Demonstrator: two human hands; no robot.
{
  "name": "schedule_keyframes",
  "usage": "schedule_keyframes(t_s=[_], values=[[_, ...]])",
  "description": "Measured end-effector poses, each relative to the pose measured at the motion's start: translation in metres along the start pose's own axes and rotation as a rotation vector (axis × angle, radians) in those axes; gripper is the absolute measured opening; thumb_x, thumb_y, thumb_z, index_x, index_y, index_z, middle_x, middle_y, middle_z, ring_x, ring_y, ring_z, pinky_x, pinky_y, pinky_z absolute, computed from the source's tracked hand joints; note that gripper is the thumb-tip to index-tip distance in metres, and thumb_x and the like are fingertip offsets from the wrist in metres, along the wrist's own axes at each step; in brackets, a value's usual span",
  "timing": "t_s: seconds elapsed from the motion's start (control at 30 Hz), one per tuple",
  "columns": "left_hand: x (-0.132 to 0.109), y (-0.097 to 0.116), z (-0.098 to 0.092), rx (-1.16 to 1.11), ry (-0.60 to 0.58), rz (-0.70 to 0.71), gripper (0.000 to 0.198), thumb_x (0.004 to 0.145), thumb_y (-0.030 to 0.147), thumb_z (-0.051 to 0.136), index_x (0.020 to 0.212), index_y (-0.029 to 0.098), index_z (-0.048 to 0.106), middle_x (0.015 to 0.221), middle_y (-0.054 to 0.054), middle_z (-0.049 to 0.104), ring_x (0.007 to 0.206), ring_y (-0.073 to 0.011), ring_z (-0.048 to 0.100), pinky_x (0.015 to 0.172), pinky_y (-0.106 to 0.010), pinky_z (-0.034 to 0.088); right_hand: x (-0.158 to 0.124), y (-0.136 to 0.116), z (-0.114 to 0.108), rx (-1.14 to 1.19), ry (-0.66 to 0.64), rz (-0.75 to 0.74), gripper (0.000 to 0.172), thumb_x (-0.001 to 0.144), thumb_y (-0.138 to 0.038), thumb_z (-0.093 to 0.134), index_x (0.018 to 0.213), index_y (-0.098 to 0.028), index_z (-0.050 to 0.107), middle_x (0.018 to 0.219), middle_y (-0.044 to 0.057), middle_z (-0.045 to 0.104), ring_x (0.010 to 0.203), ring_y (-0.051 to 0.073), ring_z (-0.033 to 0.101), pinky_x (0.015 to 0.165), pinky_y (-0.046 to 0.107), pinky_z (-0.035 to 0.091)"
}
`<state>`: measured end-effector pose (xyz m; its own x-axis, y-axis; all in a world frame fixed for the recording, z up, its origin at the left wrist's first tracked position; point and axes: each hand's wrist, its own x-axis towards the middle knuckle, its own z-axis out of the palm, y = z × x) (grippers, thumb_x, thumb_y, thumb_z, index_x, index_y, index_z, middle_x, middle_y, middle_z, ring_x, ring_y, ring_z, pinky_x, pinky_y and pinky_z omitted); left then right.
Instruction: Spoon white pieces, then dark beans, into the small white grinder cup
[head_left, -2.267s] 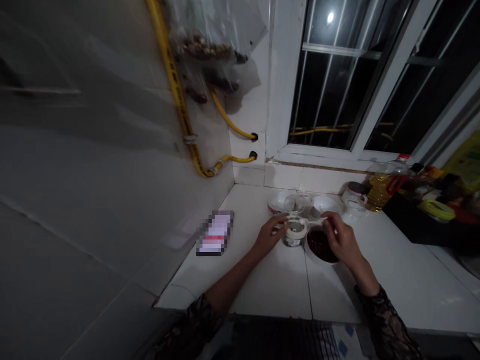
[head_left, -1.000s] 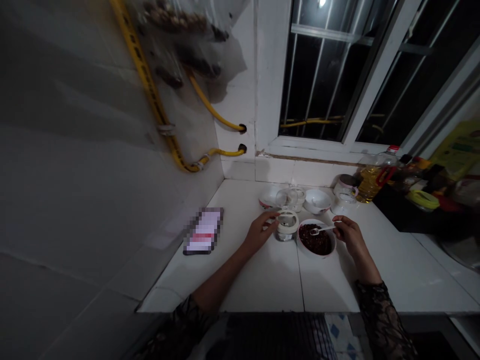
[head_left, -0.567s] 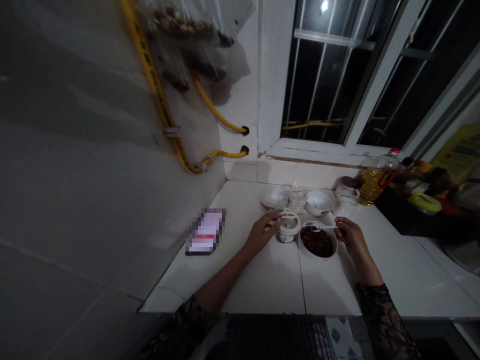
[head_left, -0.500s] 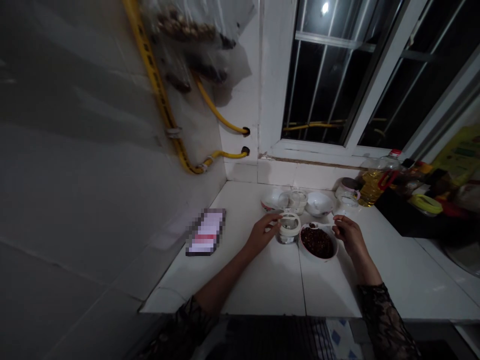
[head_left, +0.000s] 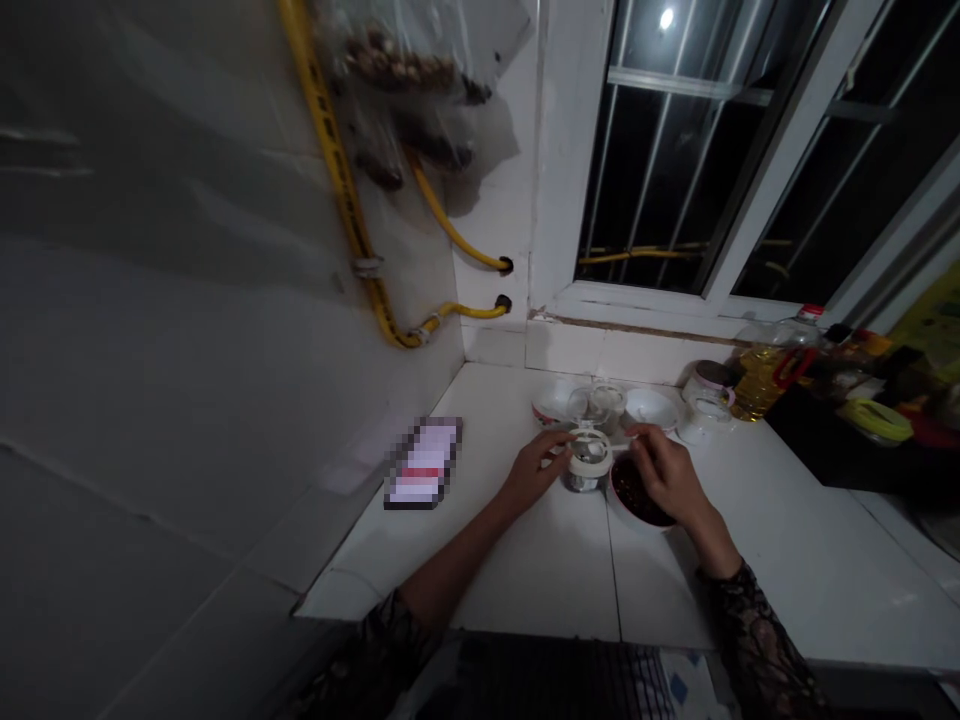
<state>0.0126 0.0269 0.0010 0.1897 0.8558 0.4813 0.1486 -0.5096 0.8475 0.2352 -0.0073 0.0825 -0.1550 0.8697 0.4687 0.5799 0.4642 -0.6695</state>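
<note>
My left hand (head_left: 536,472) grips the rim of a small clear seasoning jar (head_left: 585,482) with a white collar, its clear lid (head_left: 591,405) flipped back. Pinched in my right hand (head_left: 666,475) is a small white spoon (head_left: 622,447), its head over the jar's opening. What lies on the spoon is too small to make out. Directly right of the jar, a bowl (head_left: 618,507) holds dark red, flaky chili (head_left: 637,490), partly covered by my right hand.
Behind the jar stand two white bowls (head_left: 551,402) (head_left: 651,408). Farther right are a lidded jar (head_left: 709,385), an oil bottle (head_left: 757,380) and a black box (head_left: 806,435) of condiments. A phone (head_left: 426,462) leans near the left wall. Yellow pipe (head_left: 341,190) runs along the wall.
My right hand has moved left with the spoon, from above the chili bowl to the jar's opening. My left hand stays at the jar. The view has shifted slightly.
</note>
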Motion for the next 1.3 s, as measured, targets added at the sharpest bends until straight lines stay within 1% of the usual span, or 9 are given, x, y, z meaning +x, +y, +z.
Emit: schedule_keyframes(t_s=[0.13,0.27,0.37,0.47,0.57,0.7,0.93,1.17,1.3], values=[[0.0,0.001,-0.001,0.012,0.0,0.0,0.03,0.089,0.041,0.057,0.108,0.021,0.068,0.114,-0.009,0.067,0.099,-0.0186,0.064,0.077,-0.028,0.056,-0.001,0.021,-0.024,0.145,0.138,0.082,0.014,0.084,-0.037,0.052,0.09,-0.024,0.053,0.061,-0.004,0.044,0.054,0.015,0.043,0.052,0.026,0.033],[0.0,0.0,-0.001,-0.002,0.006,-0.003,0.03,0.089,0.04,0.057,0.108,0.02,0.068,0.114,-0.01,0.067,0.099,-0.0191,0.065,0.076,-0.028,0.056,0.0,0.037,-0.044,0.092,0.079,0.159,0.013,0.078,-0.033,0.056,0.086,-0.023,0.055,0.054,-0.006,0.04,0.052,0.013,0.037,0.051,0.025,0.028],[-0.001,0.0,-0.001,-0.005,0.001,-0.006,0.03,0.089,0.041,0.057,0.108,0.02,0.067,0.113,-0.01,0.067,0.099,-0.0194,0.065,0.076,-0.028,0.056,0.0,0.039,-0.039,0.057,-0.018,0.183,0.015,0.076,-0.032,0.055,0.087,-0.022,0.057,0.051,-0.007,0.039,0.05,0.013,0.034,0.05,0.025,0.027],[-0.001,0.002,-0.002,0.004,-0.002,-0.011,0.03,0.088,0.041,0.058,0.107,0.02,0.067,0.114,-0.01,0.067,0.1,-0.0196,0.065,0.077,-0.028,0.056,0.001,0.037,-0.027,0.114,-0.107,0.205,0.016,0.074,-0.032,0.055,0.085,-0.022,0.059,0.054,-0.006,0.044,0.052,0.013,0.038,0.051,0.025,0.028],[-0.001,0.003,-0.003,0.015,-0.005,-0.019,0.03,0.088,0.043,0.058,0.107,0.021,0.067,0.115,-0.009,0.067,0.1,-0.0194,0.065,0.078,-0.028,0.056,0.002,0.039,-0.024,0.191,-0.095,0.266,0.017,0.072,-0.033,0.055,0.084,-0.021,0.058,0.053,-0.006,0.046,0.052,0.013,0.04,0.051,0.025,0.029],[-0.001,0.001,-0.002,0.019,-0.005,-0.027,0.031,0.088,0.044,0.057,0.108,0.022,0.067,0.115,-0.009,0.067,0.098,-0.0188,0.065,0.076,-0.028,0.056,0.003,0.046,-0.03,0.285,-0.066,0.364,0.019,0.07,-0.034,0.053,0.083,-0.021,0.056,0.045,-0.009,0.043,0.045,0.011,0.036,0.049,0.024,0.026],[-0.001,-0.002,-0.001,0.021,-0.005,-0.031,0.034,0.088,0.047,0.057,0.108,0.022,0.067,0.116,-0.009,0.067,0.099,-0.0193,0.065,0.077,-0.028,0.056,0.004,0.048,-0.031,0.315,-0.161,0.385,0.019,0.068,-0.035,0.056,0.08,-0.02,0.057,0.043,-0.008,0.048,0.044,0.01,0.039,0.047,0.024,0.023],[-0.001,0.001,-0.002,0.016,0.006,-0.008,0.031,0.088,0.044,0.057,0.107,0.021,0.067,0.114,-0.009,0.067,0.098,-0.0189,0.065,0.075,-0.027,0.056,0.008,0.053,-0.036,0.451,-0.034,0.532,0.021,0.059,-0.033,0.06,0.074,-0.021,0.054,0.041,-0.009,0.04,0.039,0.008,0.034,0.045,0.022,0.018],[-0.001,0.002,-0.002,0.02,0.002,-0.009,0.031,0.088,0.045,0.057,0.106,0.022,0.068,0.115,-0.009,0.067,0.098,-0.0193,0.065,0.076,-0.028,0.056,0.008,0.059,-0.038,0.484,0.022,0.549,0.018,0.059,-0.031,0.06,0.072,-0.02,0.055,0.04,-0.01,0.036,0.038,0.008,0.033,0.043,0.021,0.017]])
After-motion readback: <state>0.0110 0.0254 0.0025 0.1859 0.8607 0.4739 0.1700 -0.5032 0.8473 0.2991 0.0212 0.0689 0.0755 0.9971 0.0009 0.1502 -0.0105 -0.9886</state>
